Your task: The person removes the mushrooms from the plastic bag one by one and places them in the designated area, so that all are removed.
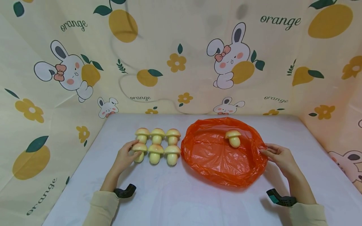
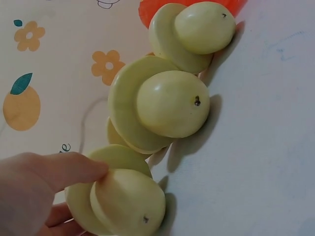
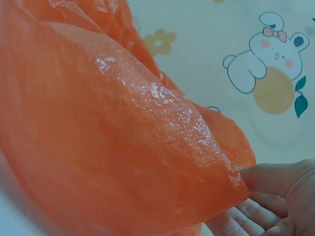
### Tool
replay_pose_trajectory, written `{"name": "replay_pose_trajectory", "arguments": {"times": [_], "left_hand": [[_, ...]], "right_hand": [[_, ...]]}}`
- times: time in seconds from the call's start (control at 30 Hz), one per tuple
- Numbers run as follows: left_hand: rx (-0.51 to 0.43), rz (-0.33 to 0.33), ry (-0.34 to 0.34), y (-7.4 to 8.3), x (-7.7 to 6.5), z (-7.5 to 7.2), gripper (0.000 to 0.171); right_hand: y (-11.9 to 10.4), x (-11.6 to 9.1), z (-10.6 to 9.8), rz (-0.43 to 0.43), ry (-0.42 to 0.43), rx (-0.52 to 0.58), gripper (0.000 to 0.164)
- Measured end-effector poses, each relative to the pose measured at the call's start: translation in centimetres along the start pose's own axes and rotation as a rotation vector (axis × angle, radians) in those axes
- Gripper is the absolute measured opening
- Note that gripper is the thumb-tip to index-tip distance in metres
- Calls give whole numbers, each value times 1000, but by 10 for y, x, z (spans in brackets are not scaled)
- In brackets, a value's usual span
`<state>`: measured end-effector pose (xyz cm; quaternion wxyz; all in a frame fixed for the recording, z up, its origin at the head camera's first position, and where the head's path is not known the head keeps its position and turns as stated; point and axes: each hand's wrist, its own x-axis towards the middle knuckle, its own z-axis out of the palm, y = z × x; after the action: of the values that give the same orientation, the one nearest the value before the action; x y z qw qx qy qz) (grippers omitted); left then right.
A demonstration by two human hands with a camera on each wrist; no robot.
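My left hand (image 1: 125, 157) is at the front-left toy mushroom (image 1: 139, 147), whose cap is yellowish with a pale green stem. In the left wrist view the thumb (image 2: 81, 169) lies on this mushroom's stem (image 2: 130, 204), and the other fingers are behind the cap. Beside it stand the front middle mushroom (image 1: 155, 153) and the front right mushroom (image 1: 172, 155). My right hand (image 1: 280, 157) pinches the right rim of an orange-red plastic bag (image 1: 220, 160), spread open on the table. One mushroom (image 1: 234, 138) lies inside the bag.
A back row of three mushrooms (image 1: 157, 135) stands close behind the front row. The bag's left rim nearly meets the rows. The white table (image 1: 169, 197) ends at a printed cloth backdrop (image 1: 175, 37), which also hangs along both sides.
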<state>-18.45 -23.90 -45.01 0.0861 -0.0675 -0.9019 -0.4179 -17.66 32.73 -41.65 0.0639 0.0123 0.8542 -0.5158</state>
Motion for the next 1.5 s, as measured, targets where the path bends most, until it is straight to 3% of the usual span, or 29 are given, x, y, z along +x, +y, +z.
{"name": "replay_pose_trajectory", "arguments": {"times": [0.6, 0.77, 1.07, 1.5], "left_hand": [[16, -9, -11, 2, 0, -3, 57], [4, -25, -27, 9, -2, -7, 59], [-11, -19, 4, 27, -4, -5, 51], [-69, 163, -10, 60, -1, 12, 48]], "right_hand": [[-1, 0, 0, 8, -8, 18, 61], [0, 2, 2, 16, -15, 14, 63], [3, 0, 2, 16, -17, 5, 63], [2, 2, 0, 0, -1, 23, 60]]}}
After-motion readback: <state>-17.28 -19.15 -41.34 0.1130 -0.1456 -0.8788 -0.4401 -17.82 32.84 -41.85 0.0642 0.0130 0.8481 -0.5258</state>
